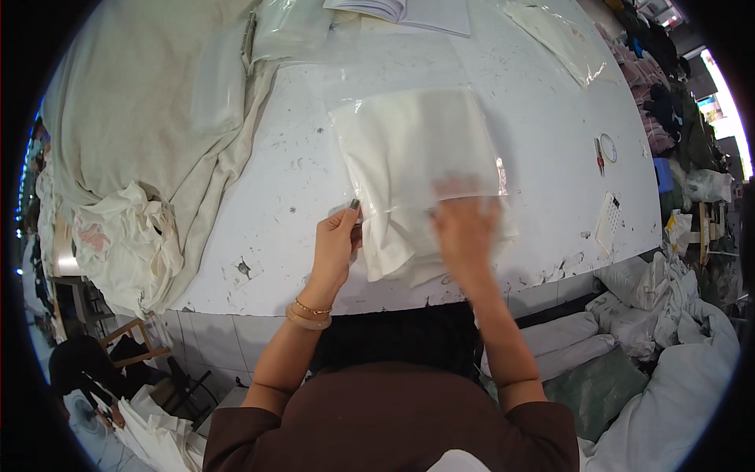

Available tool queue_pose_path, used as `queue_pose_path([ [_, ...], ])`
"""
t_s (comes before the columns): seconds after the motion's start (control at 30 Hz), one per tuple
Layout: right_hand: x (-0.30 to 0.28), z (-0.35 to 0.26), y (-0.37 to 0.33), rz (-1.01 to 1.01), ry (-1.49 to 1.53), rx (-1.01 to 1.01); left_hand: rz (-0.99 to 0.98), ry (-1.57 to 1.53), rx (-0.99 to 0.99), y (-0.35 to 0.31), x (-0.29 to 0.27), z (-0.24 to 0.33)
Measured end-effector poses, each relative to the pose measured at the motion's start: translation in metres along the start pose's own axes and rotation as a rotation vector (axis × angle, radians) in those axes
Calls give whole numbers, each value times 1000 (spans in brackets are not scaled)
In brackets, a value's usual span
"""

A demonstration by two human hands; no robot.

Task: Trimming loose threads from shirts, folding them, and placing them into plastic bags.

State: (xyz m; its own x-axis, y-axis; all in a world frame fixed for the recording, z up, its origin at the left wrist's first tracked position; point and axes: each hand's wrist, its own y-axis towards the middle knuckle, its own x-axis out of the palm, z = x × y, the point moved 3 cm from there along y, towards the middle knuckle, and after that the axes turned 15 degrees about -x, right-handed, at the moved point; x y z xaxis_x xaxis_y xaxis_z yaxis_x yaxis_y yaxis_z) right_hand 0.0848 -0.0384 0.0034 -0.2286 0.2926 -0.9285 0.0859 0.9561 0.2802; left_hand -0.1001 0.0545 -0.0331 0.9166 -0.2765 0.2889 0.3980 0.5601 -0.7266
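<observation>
A clear plastic bag lies on the white table with a folded cream-white garment mostly inside it. The garment's lower end sticks out of the bag's opening, towards me. At the left edge of that opening my left hand is closed, thumb and fingers pinching the plastic. My right hand reaches to the opening on the right side, over the garment. Its fingers seem to show through the film and are smeared by motion, so their grip is unclear.
The white table carries a large beige cloth and a crumpled white garment at left. Clear bags and an open book lie at the far side. To the right are a tape roll and a white perforated card.
</observation>
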Motion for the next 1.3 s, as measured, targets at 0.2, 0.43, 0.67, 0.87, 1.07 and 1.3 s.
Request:
queue_pose_path([
  [0.2,-1,-19,6,-131,55,-44,100,14,-5,-13,10,4],
  [0.43,-14,-17,-4,-229,894,-2,47,110,92,-15,-12,-4],
  [0.67,-11,104,-26,46,456,483,321,330,250,-3,-29,3],
  [0.87,-7,7,-74,237,353,427,725,651,425,-68,-35,-24],
  [1.07,-16,40,-29,320,440,457,675,833,653,-8,-20,60],
  [1.3,0,52,-37,367,384,474,718,859,496,-25,-37,-12],
])
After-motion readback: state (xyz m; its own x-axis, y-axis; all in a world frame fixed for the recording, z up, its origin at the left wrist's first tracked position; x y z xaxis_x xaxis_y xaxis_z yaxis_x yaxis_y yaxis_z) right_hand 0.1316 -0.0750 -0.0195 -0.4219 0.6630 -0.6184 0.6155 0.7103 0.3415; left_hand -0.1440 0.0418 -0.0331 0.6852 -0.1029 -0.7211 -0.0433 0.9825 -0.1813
